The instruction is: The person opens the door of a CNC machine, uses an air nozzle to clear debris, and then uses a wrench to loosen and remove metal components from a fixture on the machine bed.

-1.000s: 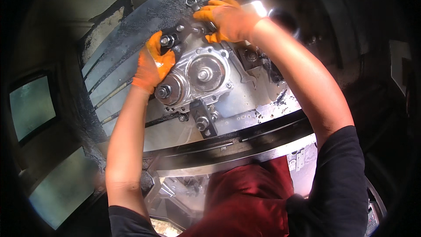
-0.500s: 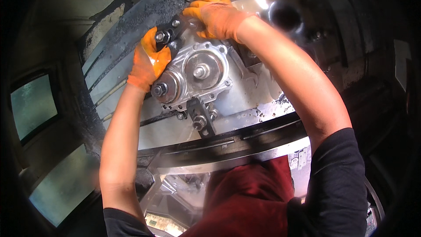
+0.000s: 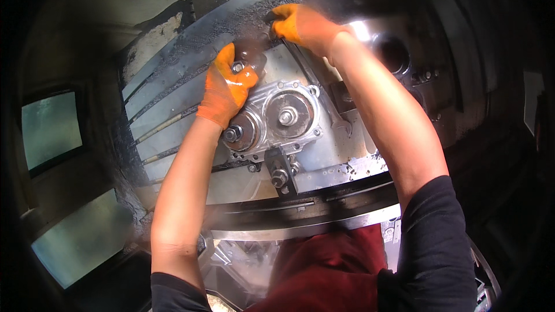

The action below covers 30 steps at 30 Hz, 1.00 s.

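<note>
A silver cast metal housing [image 3: 263, 101] with two round bores lies clamped on a metal plate. My left hand [image 3: 225, 89], in an orange glove, is closed around a dark clamp [image 3: 254, 58] at the housing's upper left edge; a bolt nut [image 3: 237, 67] shows between thumb and fingers. The clamp is partly hidden and blurred. Farther up, my right hand [image 3: 303, 29], gloved alike, has its fingers curled over the plate's dark, chip-covered part. What they hold is too dark to make out. A black clamp bar with a nut [image 3: 280, 178] sits at the housing's near side.
Right of the housing lies an open-ended wrench [image 3: 340, 124], under my right forearm. A dark round opening [image 3: 391, 53] stands at the upper right. Slots [image 3: 165, 127] run across the plate on the left. A metal rim [image 3: 306, 226] passes along the near edge, before my body.
The whole view has shifted, so the housing appears lower and farther right. My right hand has moved up from the clamp, and its fingers have curled. My left hand stays at the clamp.
</note>
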Each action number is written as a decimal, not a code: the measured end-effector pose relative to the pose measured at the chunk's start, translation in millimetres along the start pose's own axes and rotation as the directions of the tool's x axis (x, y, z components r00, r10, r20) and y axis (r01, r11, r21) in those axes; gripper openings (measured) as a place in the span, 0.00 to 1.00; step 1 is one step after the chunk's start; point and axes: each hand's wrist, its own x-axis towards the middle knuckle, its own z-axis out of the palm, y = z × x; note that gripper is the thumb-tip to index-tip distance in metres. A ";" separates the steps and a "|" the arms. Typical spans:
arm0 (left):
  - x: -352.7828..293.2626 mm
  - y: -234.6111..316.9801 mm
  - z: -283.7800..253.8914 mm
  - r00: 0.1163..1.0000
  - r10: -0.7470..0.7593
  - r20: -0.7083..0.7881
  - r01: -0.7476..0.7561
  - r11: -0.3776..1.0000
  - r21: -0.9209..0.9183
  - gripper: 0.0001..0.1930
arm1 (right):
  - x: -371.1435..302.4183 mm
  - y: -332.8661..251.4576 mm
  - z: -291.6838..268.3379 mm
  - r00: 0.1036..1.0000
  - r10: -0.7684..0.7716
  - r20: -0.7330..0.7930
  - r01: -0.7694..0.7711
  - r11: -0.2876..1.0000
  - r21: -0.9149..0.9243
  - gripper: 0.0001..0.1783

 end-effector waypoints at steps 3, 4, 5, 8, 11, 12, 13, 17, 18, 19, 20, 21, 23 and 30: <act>-1.8 -5.2 -5.2 1.000 0.000 0.022 0.000 1.000 0.030 0.18 | -6.7 -39.0 -9.9 0.966 0.137 0.220 -0.051 0.933 -0.357 0.26; -0.5 -4.9 -4.4 0.999 0.008 0.040 -0.009 1.000 0.025 0.19 | -17.0 -54.1 -14.5 0.968 0.172 0.185 -0.091 0.920 -0.381 0.19; -0.8 -8.9 -2.4 0.999 -0.030 0.029 0.031 1.000 -0.004 0.21 | -12.2 -50.2 -14.2 0.955 0.101 0.280 0.041 0.887 -0.460 0.17; -5.2 -24.3 -1.9 0.996 -0.087 -0.006 0.087 0.996 0.017 0.26 | -20.0 -66.4 -9.1 0.878 -0.019 0.478 0.320 0.766 -0.558 0.11; -4.6 -21.6 -1.9 1.000 -0.006 -0.011 0.007 0.991 0.133 0.29 | -0.3 -53.3 6.4 0.803 0.497 0.329 -0.495 0.864 -0.094 0.14; -5.5 -17.8 0.6 1.000 -0.008 -0.027 0.010 0.995 0.096 0.29 | 4.7 -43.7 11.8 0.850 0.431 0.302 -0.387 0.901 -0.195 0.12; -5.5 -16.3 2.9 0.999 -0.009 -0.041 0.011 0.998 0.056 0.29 | 7.4 -37.0 16.4 0.891 0.359 0.279 -0.276 0.914 -0.297 0.13; -6.8 -28.0 3.8 0.996 0.082 -0.042 -0.074 0.985 0.158 0.30 | 11.6 -28.1 30.3 0.942 0.287 0.176 -0.205 0.905 -0.373 0.25; -7.6 -34.9 4.2 0.993 0.102 -0.053 -0.090 0.975 0.201 0.30 | 7.6 -28.9 36.3 0.943 0.303 0.138 -0.264 0.933 -0.243 0.25; -8.0 -38.4 4.2 0.990 0.125 -0.060 -0.107 0.964 0.243 0.30 | 0.3 -30.7 42.3 0.940 0.326 0.099 -0.316 0.943 -0.106 0.24; -8.7 -37.9 5.4 0.987 0.136 -0.081 -0.113 0.965 0.239 0.31 | -4.1 -33.5 46.0 0.933 0.355 0.064 -0.358 0.933 0.034 0.24; -9.3 -40.9 6.3 0.983 0.156 -0.093 -0.132 0.965 0.226 0.31 | -4.5 -37.0 43.3 0.936 0.328 0.132 -0.337 0.940 0.056 0.24; -8.7 -48.4 8.6 0.972 0.207 -0.109 -0.183 0.962 0.202 0.32 | -10.5 -43.4 23.9 0.931 0.265 0.252 -0.300 0.948 0.110 0.23; -3.7 -53.2 5.3 0.993 0.114 -0.018 -0.111 0.987 0.115 0.33 | 8.1 -51.5 8.2 0.898 0.065 0.435 0.188 0.837 -0.514 0.25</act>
